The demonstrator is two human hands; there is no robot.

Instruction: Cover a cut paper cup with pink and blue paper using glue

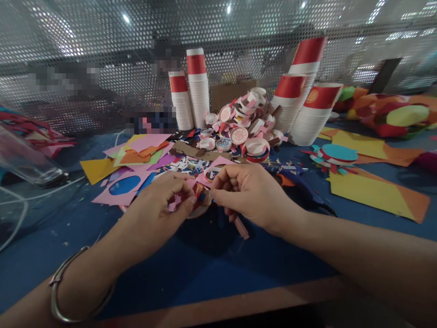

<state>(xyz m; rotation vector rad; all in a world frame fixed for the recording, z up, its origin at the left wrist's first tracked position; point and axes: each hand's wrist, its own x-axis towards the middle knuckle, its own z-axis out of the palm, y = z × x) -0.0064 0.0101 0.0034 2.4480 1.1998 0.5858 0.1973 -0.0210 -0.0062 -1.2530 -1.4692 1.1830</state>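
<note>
Between both hands, above the near side of the blue table, is a cut paper cup piece (198, 212) with a white round base, a red printed wall and pink paper tabs. My left hand (160, 202) is closed, pinching it from the left between thumb and fingers. Thumb and forefinger of my right hand (252, 196) pinch a small brownish flap at the piece's right edge. A pink paper strip (241, 228) hangs under the right hand, seemingly held by its curled lower fingers. Just beyond the fingers lies pink paper with round holes (221, 161).
Cut cup bottoms (239, 135) with pink tabs are heaped behind, between paper cup stacks (198, 91) (312, 114). A blue corded tool (303, 184), perhaps a glue gun, lies right. Coloured paper sheets (372, 191) flank both sides. A clear container (27, 155) stands left.
</note>
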